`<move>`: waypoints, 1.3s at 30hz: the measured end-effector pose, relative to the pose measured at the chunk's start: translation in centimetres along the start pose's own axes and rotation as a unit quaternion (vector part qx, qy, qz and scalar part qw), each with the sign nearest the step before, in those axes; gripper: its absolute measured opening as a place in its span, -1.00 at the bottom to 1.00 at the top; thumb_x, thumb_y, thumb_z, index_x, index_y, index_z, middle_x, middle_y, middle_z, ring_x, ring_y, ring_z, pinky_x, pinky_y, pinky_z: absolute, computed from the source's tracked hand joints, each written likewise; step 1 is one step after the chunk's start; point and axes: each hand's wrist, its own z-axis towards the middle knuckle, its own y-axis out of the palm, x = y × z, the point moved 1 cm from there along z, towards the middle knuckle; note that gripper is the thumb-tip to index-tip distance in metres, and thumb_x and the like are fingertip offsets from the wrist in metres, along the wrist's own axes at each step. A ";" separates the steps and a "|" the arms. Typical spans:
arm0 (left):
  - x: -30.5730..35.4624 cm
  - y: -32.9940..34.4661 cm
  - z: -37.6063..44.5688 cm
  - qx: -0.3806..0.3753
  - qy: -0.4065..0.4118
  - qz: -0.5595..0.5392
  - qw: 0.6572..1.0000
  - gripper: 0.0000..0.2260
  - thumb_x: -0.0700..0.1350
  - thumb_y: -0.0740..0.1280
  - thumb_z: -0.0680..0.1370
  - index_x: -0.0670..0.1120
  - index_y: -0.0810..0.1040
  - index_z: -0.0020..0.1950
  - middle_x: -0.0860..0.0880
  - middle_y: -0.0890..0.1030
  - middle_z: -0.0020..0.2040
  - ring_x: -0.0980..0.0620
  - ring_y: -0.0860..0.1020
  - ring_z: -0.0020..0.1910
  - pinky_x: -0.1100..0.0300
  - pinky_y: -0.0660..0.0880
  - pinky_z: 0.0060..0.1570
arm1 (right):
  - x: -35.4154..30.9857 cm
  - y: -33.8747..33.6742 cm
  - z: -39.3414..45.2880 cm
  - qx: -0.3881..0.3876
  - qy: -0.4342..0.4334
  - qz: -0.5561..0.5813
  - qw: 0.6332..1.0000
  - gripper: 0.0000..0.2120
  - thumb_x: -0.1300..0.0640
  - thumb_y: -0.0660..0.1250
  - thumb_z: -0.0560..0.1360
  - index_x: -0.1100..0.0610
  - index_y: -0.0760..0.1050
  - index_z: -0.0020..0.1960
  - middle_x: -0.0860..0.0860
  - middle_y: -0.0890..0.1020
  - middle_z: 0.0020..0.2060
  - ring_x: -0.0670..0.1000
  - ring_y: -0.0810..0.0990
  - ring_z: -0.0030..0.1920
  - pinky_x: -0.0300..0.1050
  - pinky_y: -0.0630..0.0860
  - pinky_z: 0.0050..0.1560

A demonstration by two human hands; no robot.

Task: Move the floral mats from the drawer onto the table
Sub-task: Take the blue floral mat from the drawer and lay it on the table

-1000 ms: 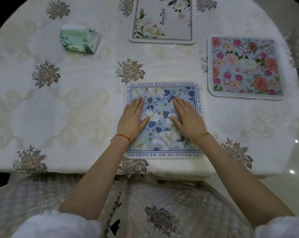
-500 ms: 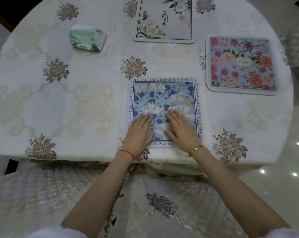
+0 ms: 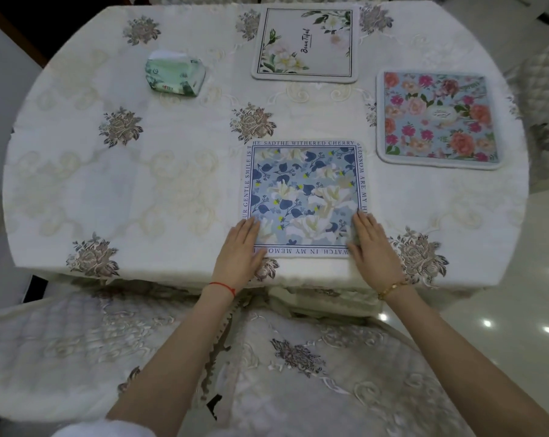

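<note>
Three floral mats lie flat on the table [image 3: 172, 184]. A blue mat with white lilies and a text border [image 3: 303, 190] sits near the front edge. My left hand [image 3: 240, 250] rests flat on its near left corner, and my right hand [image 3: 374, 247] rests flat on its near right corner, fingers together, gripping nothing. A white mat with pale flowers [image 3: 306, 44] lies at the back. A mat with pink and orange roses [image 3: 438, 118] lies to the right. No drawer is in view.
A green tissue pack [image 3: 173, 75] sits at the back left of the table. The embroidered tablecloth hangs over the front edge. A quilted chair cover [image 3: 298, 367] lies below my arms. Shiny tiled floor [image 3: 534, 279] shows at the right.
Both hands slid from the middle of the blue mat back toward me and apart, out to its near corners. The view pulled back from the table.
</note>
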 end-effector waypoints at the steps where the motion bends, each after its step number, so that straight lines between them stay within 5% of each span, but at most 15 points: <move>1: 0.7 0.2 -0.2 -0.002 0.013 -0.003 1.000 -0.44 0.08 0.12 0.61 -0.16 0.16 0.54 -0.12 0.20 0.55 -0.11 0.15 0.53 -0.01 0.06 0.53 | -0.9 0.1 -0.2 0.002 -0.013 0.007 1.000 -0.43 0.00 0.09 0.64 0.13 -0.03 0.56 0.01 0.00 0.55 -0.03 -0.11 0.54 -0.11 -0.14 0.52; 8: 3.8 2.0 -0.3 -0.003 0.007 -0.011 1.000 -0.47 0.01 0.15 0.64 -0.09 0.09 0.57 -0.06 0.11 0.58 -0.06 0.06 0.56 0.02 -0.02 0.54 | -6.1 2.8 0.8 -0.027 -0.053 0.020 0.998 -0.43 0.02 0.10 0.64 0.11 -0.02 0.56 0.00 0.02 0.55 0.01 -0.06 0.55 -0.04 -0.11 0.54; 20: 0.8 0.0 -1.0 0.049 -0.019 -0.028 0.998 -0.46 0.06 0.17 0.58 -0.17 0.27 0.50 -0.14 0.32 0.49 -0.15 0.26 0.47 -0.04 0.18 0.49 | 0.8 -0.2 -2.3 0.013 0.010 0.025 1.000 -0.40 -0.06 0.12 0.62 0.12 -0.01 0.56 -0.03 0.00 0.55 -0.09 -0.16 0.52 -0.03 -0.07 0.54; 29: 3.6 -0.6 6.3 -0.010 0.022 -0.006 1.000 -0.46 0.04 0.11 0.65 -0.10 0.06 0.57 -0.05 0.08 0.59 -0.04 -0.01 0.57 -0.03 -0.04 0.54 | -6.0 0.7 6.9 -0.046 -0.086 0.003 0.995 -0.41 -0.04 0.10 0.63 0.18 0.01 0.55 0.08 0.01 0.56 0.07 -0.13 0.55 0.00 -0.09 0.54; 39: 0.5 0.1 5.8 0.040 -0.011 0.032 0.999 -0.42 0.16 0.06 0.63 -0.10 0.09 0.57 -0.08 0.13 0.57 -0.06 0.10 0.55 0.03 0.07 0.53 | -1.7 -0.1 5.6 -0.011 -0.049 0.006 0.999 -0.29 -0.19 0.08 0.58 0.16 -0.04 0.56 0.04 0.01 0.55 -0.05 -0.09 0.54 -0.15 -0.12 0.52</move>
